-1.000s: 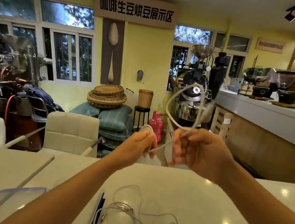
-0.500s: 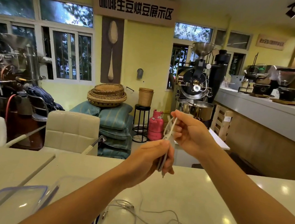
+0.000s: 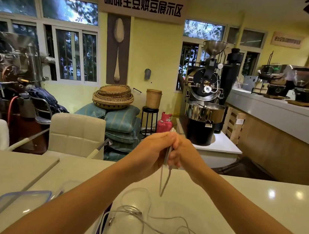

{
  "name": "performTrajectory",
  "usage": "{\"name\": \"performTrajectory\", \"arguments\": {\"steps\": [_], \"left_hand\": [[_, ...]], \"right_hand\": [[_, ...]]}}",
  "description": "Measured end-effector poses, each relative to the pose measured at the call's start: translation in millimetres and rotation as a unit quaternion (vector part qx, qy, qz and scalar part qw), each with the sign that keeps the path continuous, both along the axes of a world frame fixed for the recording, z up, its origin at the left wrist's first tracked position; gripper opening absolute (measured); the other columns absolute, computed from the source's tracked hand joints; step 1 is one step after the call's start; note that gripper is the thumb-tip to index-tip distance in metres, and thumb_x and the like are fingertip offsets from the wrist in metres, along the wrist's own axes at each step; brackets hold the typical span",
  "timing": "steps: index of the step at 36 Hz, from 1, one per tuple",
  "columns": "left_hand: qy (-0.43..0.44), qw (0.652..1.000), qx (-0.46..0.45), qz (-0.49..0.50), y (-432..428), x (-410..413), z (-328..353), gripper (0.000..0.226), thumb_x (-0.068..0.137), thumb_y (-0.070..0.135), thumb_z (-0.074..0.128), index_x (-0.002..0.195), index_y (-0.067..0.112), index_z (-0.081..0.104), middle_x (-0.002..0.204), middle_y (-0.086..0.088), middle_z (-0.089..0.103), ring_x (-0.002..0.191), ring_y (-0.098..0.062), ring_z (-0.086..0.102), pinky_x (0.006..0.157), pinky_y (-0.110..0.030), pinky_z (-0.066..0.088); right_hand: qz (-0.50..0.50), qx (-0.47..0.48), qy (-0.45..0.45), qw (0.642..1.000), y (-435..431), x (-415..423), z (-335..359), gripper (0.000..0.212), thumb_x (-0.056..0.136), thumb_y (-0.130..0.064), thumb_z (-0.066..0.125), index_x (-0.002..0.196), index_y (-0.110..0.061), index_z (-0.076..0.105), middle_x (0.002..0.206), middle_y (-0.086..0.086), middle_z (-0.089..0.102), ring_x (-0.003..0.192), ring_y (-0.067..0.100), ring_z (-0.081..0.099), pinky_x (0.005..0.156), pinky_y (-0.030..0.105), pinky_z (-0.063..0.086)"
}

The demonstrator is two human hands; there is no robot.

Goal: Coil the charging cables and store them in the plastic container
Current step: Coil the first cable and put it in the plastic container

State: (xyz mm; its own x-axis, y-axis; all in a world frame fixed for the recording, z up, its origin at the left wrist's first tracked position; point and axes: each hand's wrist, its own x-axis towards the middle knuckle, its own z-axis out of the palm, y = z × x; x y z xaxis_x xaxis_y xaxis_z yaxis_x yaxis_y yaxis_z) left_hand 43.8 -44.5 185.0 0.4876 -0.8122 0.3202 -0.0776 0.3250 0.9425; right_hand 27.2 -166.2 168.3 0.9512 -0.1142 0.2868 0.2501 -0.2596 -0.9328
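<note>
A thin white cable [image 3: 163, 178], folded into a narrow loop, is pinched at the frame's centre between both hands, raised above the far edge of a white table [image 3: 256, 203]. The left hand [image 3: 151, 151] and right hand [image 3: 181, 152] press together, fingers closed tight around the folded strands; the loop hangs down below them. Loose cables [image 3: 156, 222] sprawl tangled on the table at lower centre, reaching the bottom edge. A clear, blue-rimmed lid [image 3: 8, 207] lies at lower left. The tabletop to the right is open. A cream chair [image 3: 76, 134] stands beyond the table's far edge.
</note>
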Motion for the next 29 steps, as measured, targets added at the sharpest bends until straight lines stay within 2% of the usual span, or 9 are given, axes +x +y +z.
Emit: {"name": "performTrajectory", "arguments": {"steps": [3, 7, 10, 13, 16, 20, 23, 26, 29], "left_hand": [[0.012, 1.0, -0.017, -0.006, -2.0, 4.6, 5.7, 0.039, 0.095, 0.021, 0.029, 0.063, 0.013, 0.049, 0.044, 0.007, 0.049, 0.041, -0.007, 0.046, 0.051, -0.019, 0.049], [0.011, 0.999, -0.042, -0.018, -4.7, 10.9, 16.3, 0.041, 0.096, 0.021, 0.028, 0.062, 0.016, 0.052, 0.047, 0.008, 0.051, 0.044, -0.006, 0.048, 0.053, -0.019, 0.05], [-0.029, 0.999, -0.024, 0.037, -9.6, 19.9, 21.6, 0.041, 0.097, 0.023, 0.027, 0.063, 0.017, 0.05, 0.045, 0.008, 0.052, 0.044, -0.005, 0.049, 0.06, -0.024, 0.045], [-0.066, 0.993, -0.004, 0.103, -10.1, 31.3, 21.6, 0.038, 0.097, 0.023, 0.027, 0.066, 0.015, 0.047, 0.044, 0.009, 0.053, 0.043, -0.004, 0.048, 0.058, -0.021, 0.047], [-0.115, 0.979, 0.028, 0.166, -6.6, 42.3, 17.5, 0.038, 0.098, 0.021, 0.027, 0.066, 0.016, 0.047, 0.043, 0.009, 0.054, 0.043, -0.002, 0.046, 0.059, -0.024, 0.043], [-0.152, 0.96, 0.068, 0.225, -1.6, 54.3, 7.2, 0.038, 0.098, 0.02, 0.027, 0.066, 0.017, 0.047, 0.053, 0.005, 0.052, 0.044, 0.001, 0.047, 0.066, -0.028, 0.042], [-0.133, 0.965, 0.077, 0.214, 1.3, 58.9, -1.9, 0.038, 0.098, 0.02, 0.027, 0.066, 0.017, 0.048, 0.05, 0.007, 0.054, 0.047, -0.003, 0.05, 0.069, -0.031, 0.042], [-0.158, 0.958, 0.117, 0.209, 1.4, 58.2, -12.6, 0.041, 0.098, 0.023, 0.028, 0.063, 0.02, 0.05, 0.054, 0.007, 0.055, 0.057, -0.011, 0.049, 0.072, -0.034, 0.039], [-0.153, 0.962, 0.141, 0.178, -1.6, 50.6, -21.7, 0.043, 0.097, 0.027, 0.029, 0.062, 0.023, 0.052, 0.054, 0.007, 0.056, 0.051, -0.003, 0.051, 0.063, -0.024, 0.038]], "right_hand": [[-0.008, -0.029, -0.003, 1.0, 0.4, -2.1, -3.2, 0.036, 0.092, -0.004, 0.037, 0.062, -0.018, 0.049, 0.045, -0.01, 0.059, 0.048, -0.006, 0.056, 0.048, 0.006, 0.045], [-0.032, -0.181, 0.062, 0.981, 6.4, -6.7, -22.0, 0.021, 0.09, -0.014, 0.047, 0.073, -0.012, 0.06, 0.073, 0.0, 0.056, 0.073, 0.012, 0.053, 0.069, 0.023, 0.046], [-0.003, -0.174, 0.098, 0.98, 13.3, -14.5, -33.1, 0.019, 0.09, -0.012, 0.048, 0.096, -0.003, 0.063, 0.075, -0.006, 0.057, 0.07, 0.003, 0.053, 0.06, 0.013, 0.043], [0.032, -0.123, 0.113, 0.985, 20.6, -23.1, -39.1, 0.029, 0.086, -0.006, 0.054, 0.114, -0.014, 0.048, 0.085, 0.009, 0.07, 0.058, 0.003, 0.061, 0.057, 0.013, 0.052], [0.049, -0.039, 0.112, 0.992, 25.3, -36.9, -38.1, 0.038, 0.084, -0.004, 0.056, 0.101, -0.03, 0.034, 0.061, -0.001, 0.072, 0.048, 0.008, 0.063, 0.052, 0.02, 0.056], [0.122, -0.021, 0.098, 0.987, 21.7, -59.3, -17.1, 0.023, 0.083, -0.001, 0.051, 0.079, -0.023, 0.054, 0.046, -0.002, 0.063, 0.039, 0.008, 0.055, 0.043, 0.018, 0.05], [0.178, 0.066, 0.078, 0.979, 10.6, -69.4, 3.6, 0.029, 0.082, -0.004, 0.045, 0.062, -0.013, 0.064, 0.044, -0.001, 0.06, 0.037, 0.009, 0.053, 0.039, 0.017, 0.046], [0.224, 0.186, 0.047, 0.955, -4.4, -71.7, 23.8, 0.022, 0.065, -0.011, 0.044, 0.058, -0.008, 0.065, 0.045, 0.003, 0.06, 0.036, 0.011, 0.052, 0.038, 0.017, 0.046], [0.225, 0.216, 0.003, 0.95, -15.4, -64.6, 43.4, 0.016, 0.058, -0.016, 0.05, 0.064, -0.008, 0.062, 0.046, 0.002, 0.057, 0.036, 0.01, 0.049, 0.039, 0.016, 0.044]]}}
